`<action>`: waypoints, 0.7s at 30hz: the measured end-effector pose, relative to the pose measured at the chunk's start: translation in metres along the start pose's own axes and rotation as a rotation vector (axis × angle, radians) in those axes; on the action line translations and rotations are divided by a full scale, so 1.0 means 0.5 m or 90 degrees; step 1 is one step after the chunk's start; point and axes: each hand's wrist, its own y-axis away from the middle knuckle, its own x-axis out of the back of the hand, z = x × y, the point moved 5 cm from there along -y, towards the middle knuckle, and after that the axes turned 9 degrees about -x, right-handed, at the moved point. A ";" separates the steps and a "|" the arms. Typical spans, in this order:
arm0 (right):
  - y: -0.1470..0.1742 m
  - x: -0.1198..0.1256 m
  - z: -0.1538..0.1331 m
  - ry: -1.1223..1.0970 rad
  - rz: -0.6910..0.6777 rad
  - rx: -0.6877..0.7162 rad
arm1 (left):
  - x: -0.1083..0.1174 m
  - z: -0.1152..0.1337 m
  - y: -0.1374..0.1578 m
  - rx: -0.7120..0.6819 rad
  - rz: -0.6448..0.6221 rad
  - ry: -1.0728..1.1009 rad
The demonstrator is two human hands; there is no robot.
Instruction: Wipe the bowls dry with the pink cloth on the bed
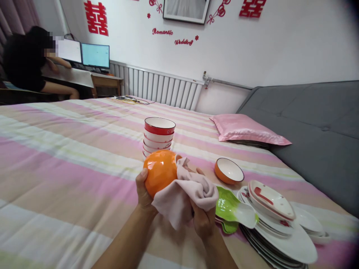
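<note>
An orange bowl (pixel 162 172) is tilted on its side in front of me, its glossy outside facing me. My left hand (pixel 145 190) grips it from the left, with the thumb on the orange surface. A pale pinkish-grey cloth (pixel 186 198) is bunched in my right hand (pixel 203 220) and lies against the bowl's right side and rim. The cloth hides some of my right fingers. Just behind the held bowl stands a stack of white and red bowls (pixel 159 135). A second orange bowl (pixel 229 171), white inside, sits upright to the right.
Right of my hands are green leaf-shaped dishes (pixel 227 204), a pile of white plates (pixel 301 246) and squarish dishes (pixel 273 200). A pink pillow (pixel 246 129) lies by the grey headboard (pixel 305 108). Cables (pixel 131 100) rest at the striped bed's far edge. A person (pixel 25 63) sits at a desk.
</note>
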 end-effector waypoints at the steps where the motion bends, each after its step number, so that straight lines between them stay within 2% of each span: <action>1: -0.007 0.002 -0.011 0.023 -0.013 0.021 | 0.000 0.003 -0.001 -0.027 0.016 0.004; 4: -0.026 0.009 -0.041 0.079 -0.004 0.075 | -0.001 0.008 -0.003 -0.094 0.057 0.010; 7: -0.037 0.012 -0.057 0.120 0.025 0.098 | -0.006 0.012 -0.001 -0.117 0.051 0.020; 11: -0.040 0.009 -0.053 0.115 0.015 0.067 | -0.007 0.006 0.005 -0.049 0.012 0.037; 17: -0.031 0.003 -0.025 -0.020 -0.020 -0.043 | 0.004 -0.002 0.012 0.005 0.027 0.019; 21: -0.027 -0.003 -0.021 -0.079 -0.043 -0.060 | 0.000 -0.007 0.012 0.033 0.005 0.009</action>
